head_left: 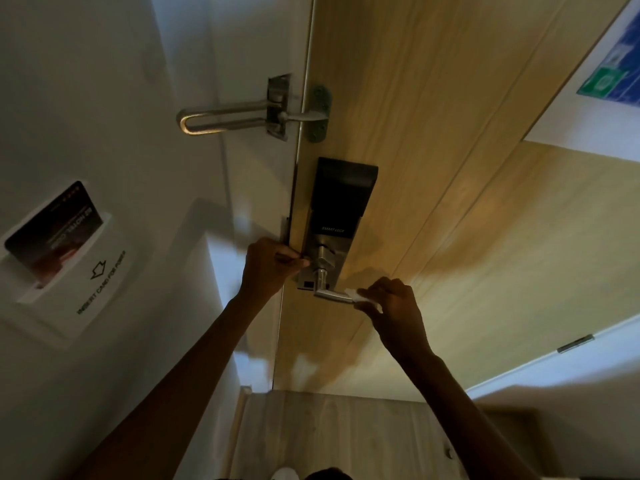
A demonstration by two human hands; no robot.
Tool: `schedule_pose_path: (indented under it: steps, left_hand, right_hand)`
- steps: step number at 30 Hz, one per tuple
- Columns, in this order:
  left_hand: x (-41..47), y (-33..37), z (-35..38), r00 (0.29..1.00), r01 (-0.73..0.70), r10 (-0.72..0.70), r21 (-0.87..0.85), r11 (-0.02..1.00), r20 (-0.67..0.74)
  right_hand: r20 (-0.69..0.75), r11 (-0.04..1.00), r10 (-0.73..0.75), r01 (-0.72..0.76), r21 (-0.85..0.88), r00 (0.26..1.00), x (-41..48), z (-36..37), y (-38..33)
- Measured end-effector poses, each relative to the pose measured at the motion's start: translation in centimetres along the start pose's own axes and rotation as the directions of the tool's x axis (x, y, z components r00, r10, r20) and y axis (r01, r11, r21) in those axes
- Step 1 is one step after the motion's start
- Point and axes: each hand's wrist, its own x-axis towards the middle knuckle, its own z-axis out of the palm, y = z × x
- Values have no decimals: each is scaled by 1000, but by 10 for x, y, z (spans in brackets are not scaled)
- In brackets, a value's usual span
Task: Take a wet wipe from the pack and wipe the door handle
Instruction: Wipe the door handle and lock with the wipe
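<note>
A silver lever door handle (331,294) juts from the black smart lock (337,209) on the wooden door (433,168). My right hand (391,306) pinches a small white wet wipe (360,298) against the handle's free end. My left hand (268,268) is closed at the door's edge beside the lock plate, fingertips touching the metal near the thumb turn; whether it holds anything is hidden. The wipe pack is out of sight.
A metal swing-bar door guard (242,114) sits above the lock. On the white wall to the left, a key card (55,233) stands in its power slot holder (86,282). A notice (613,64) hangs on the door's upper right. Wooden floor (329,434) lies below.
</note>
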Motion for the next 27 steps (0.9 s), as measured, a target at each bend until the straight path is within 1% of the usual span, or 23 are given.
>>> schedule_pose_path:
  steps: [2,5,7,10,11,13,15,16,18,20,21,24,26,27]
  left_hand:
    - [0,-1,0,1000,-5,5,-10,1000,-3]
    - [-1,-1,1,1000,-15,15,-8,1000,8]
    - [0,-1,0,1000,8,-8,-22,1000,16]
    - [0,-1,-1,999,22,-21,-41,999,39]
    - [0,-1,-2,999,23,-21,-49,999,45]
    - [1,-3,-3,998,17,-13,-63,998,60]
    - [2,-6,-4,997,21,-16,-61,998,81]
    - [3,-7,-5,996,30,-23,-69,997,91]
    - [4,-10,-7,994,40,-31,-90,995,109]
    - [5,-11,-7,992,48,-36,-95,994,124]
    - [5,-12,-7,991,55,-42,-101,993,127]
    - [7,-13,-7,989,89,-73,-125,988,125]
    - [6,-14,-6,988,98,-81,-125,987,133]
    - [5,-14,-5,989,91,-75,-120,989,130]
  right_hand:
    - [61,999,10,-13,42,998,9,9,-18]
    - [102,997,-55,49,63,993,13,15,-30]
    - [144,996,-19,6,94,989,11,1,-11]
    - [158,994,71,-82,66,985,12,-17,14]
    - [135,990,99,-111,86,986,13,-17,12]
    - [31,954,201,-203,221,979,15,-8,-5]
    - [-76,895,330,-287,341,941,18,7,-26]
    - [-101,875,371,-311,371,923,21,14,-37]
    - [-96,851,402,-333,407,911,25,28,-54]
    - [-56,845,388,-331,420,920,27,41,-61]
    - [-40,859,355,-309,409,934,27,46,-62]
    - [8,934,211,-204,293,977,24,46,-58]
    - [6,958,156,-153,243,988,18,35,-49]
    - [-4,960,156,-151,235,988,16,30,-45]
